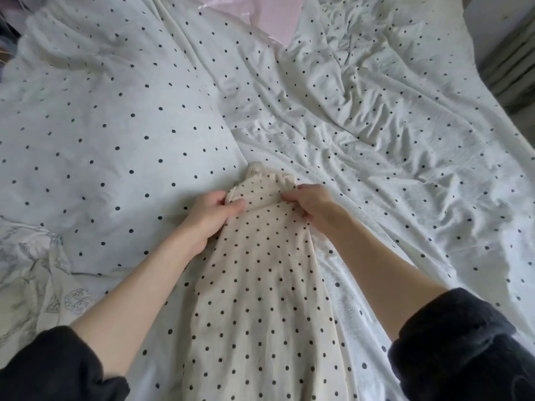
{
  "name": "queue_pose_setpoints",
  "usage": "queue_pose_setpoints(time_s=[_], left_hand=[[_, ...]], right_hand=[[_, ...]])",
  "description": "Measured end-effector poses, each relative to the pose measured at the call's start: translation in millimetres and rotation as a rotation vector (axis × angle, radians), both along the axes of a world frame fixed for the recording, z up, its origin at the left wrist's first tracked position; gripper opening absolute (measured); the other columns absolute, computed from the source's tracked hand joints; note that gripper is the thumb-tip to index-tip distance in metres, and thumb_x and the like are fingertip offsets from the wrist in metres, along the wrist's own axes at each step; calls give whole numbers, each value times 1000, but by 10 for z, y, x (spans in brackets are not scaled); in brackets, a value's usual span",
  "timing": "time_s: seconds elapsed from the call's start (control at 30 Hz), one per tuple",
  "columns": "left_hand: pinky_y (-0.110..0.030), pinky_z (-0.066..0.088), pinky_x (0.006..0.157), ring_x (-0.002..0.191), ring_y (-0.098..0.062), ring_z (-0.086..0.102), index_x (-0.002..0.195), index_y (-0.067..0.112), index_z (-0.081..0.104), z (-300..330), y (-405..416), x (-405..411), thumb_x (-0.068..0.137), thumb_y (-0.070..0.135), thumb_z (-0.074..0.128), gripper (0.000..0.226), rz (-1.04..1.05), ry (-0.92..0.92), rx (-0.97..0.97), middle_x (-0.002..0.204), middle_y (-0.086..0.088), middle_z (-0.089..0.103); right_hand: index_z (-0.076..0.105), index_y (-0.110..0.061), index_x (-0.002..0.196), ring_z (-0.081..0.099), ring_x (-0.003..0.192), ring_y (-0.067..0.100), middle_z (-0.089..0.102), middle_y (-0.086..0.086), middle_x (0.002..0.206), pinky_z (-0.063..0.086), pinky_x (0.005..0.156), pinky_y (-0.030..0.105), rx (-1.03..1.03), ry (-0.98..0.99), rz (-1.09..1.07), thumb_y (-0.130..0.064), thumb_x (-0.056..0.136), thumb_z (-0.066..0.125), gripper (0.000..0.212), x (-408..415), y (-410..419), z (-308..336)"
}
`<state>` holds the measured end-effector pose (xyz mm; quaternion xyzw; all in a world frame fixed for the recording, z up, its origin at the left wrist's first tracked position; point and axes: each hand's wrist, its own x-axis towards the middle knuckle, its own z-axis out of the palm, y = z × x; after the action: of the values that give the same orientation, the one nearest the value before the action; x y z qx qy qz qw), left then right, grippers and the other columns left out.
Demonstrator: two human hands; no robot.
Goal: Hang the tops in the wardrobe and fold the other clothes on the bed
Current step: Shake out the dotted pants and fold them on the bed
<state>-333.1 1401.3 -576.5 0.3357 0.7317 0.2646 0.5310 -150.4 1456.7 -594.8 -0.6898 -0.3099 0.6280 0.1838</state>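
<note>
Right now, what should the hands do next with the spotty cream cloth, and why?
Probably lay the far end flat on the bed and smooth it. The left hand and right hand both pinch the cream dotted garment at its far end, which is bunched.

The garment (260,285) lies on the bed (376,140), a pillow (101,125) left, perhaps touching.
</note>
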Motion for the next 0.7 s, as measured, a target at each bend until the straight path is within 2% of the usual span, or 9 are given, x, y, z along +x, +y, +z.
queue_pose_setpoints(time_s=[0.1, 0.17, 0.23, 0.27, 0.33, 0.47, 0.6, 0.67, 0.7], left_hand=[[-31, 51, 82, 96, -21, 62, 115, 11, 60, 13, -77, -42, 87, 22, 66, 30, -26, 69, -55, 110, -6, 65], [-31, 48, 87, 105, -22, 59, 128, 10, 52, -6, -235, -59, 87, 32, 65, 48, -92, 99, -138, 121, -5, 60], [-28, 41, 88, 108, -18, 54, 131, 14, 51, 16, -424, -63, 86, 42, 63, 54, -123, 185, -107, 123, 0, 56], [-27, 40, 86, 104, -15, 53, 130, 15, 52, 54, -566, -55, 86, 46, 62, 54, -108, 213, -79, 119, 2, 55], [-25, 41, 80, 97, -12, 53, 123, 17, 55, 124, -791, -39, 86, 50, 59, 49, -59, 235, -20, 111, 4, 57], [-20, 37, 66, 77, -4, 52, 101, 20, 58, 285, -1489, 27, 90, 43, 55, 25, -24, 263, 147, 86, 11, 57], [-14, 42, 64, 77, -4, 56, 96, 21, 59, 378, -2262, 86, 91, 35, 58, 15, 13, 240, 226, 84, 11, 61], [-9, 39, 61, 77, -1, 55, 100, 18, 55, 372, -2604, 105, 91, 30, 59, 15, 29, 174, 191, 85, 11, 59], [-11, 39, 62, 78, -2, 55, 101, 19, 53, 349, -2770, 114, 90, 30, 60, 17, 23, 151, 164, 86, 10, 58]], right_hand=[[64, -1, 106, 53, 62, 14, 57, 1, 70, 51, 59, 27, 94, -141, -4, -11, 83, 66, 25, 32, -47, 116], [60, 0, 114, 60, 72, 18, 61, 5, 79, 56, 70, 32, 54, -132, 34, -13, 85, 62, 32, 102, -248, 172], [62, -9, 110, 60, 70, 17, 62, 5, 81, 54, 60, 27, 44, -129, 83, -17, 85, 61, 26, 179, -521, 221], [63, -13, 104, 57, 65, 16, 61, 4, 79, 48, 54, 21, 62, -140, 81, -20, 85, 60, 21, 226, -701, 259], [67, -9, 99, 54, 63, 14, 60, 1, 77, 44, 54, 21, 113, -155, 26, -23, 86, 62, 21, 313, -982, 328], [65, -16, 107, 61, 81, 11, 65, -5, 91, 47, 62, 21, 237, -202, -37, -26, 88, 60, 22, 462, -1684, 542], [64, -22, 104, 59, 83, 5, 64, -10, 92, 45, 66, 18, 334, -234, -47, -29, 90, 58, 17, 534, -2495, 671], [60, -24, 103, 59, 83, 4, 63, -11, 90, 46, 70, 19, 326, -221, -78, -30, 91, 58, 14, 569, -2922, 684], [60, -23, 102, 59, 79, 5, 63, -10, 86, 47, 68, 20, 314, -205, -96, -29, 91, 58, 13, 580, -3138, 672]])
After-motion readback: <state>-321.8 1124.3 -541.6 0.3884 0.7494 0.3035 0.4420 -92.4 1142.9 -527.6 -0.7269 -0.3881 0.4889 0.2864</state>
